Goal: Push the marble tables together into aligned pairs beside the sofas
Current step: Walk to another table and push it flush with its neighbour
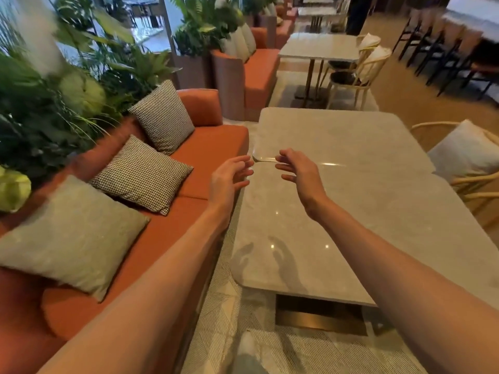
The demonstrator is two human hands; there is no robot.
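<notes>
Two pale marble tables stand end to end beside an orange sofa (205, 157). The near table (337, 238) reaches toward me; the far table (337, 133) lies beyond it. Their seam runs across at about the level of my hands, and the far top sits slightly offset at its left corner. My left hand (229, 176) hovers over the near table's left edge, fingers loosely spread, holding nothing. My right hand (294, 168) hangs above the seam with relaxed fingers, also holding nothing. Both cast shadows on the near tabletop.
Patterned and plain cushions (143, 174) line the sofa, with plants (54, 103) behind it. Rattan chairs with white cushions (464, 155) stand on the tables' right. Further back are another sofa (259, 76), another marble table (318, 47) with chairs, and dark bar stools (442, 49).
</notes>
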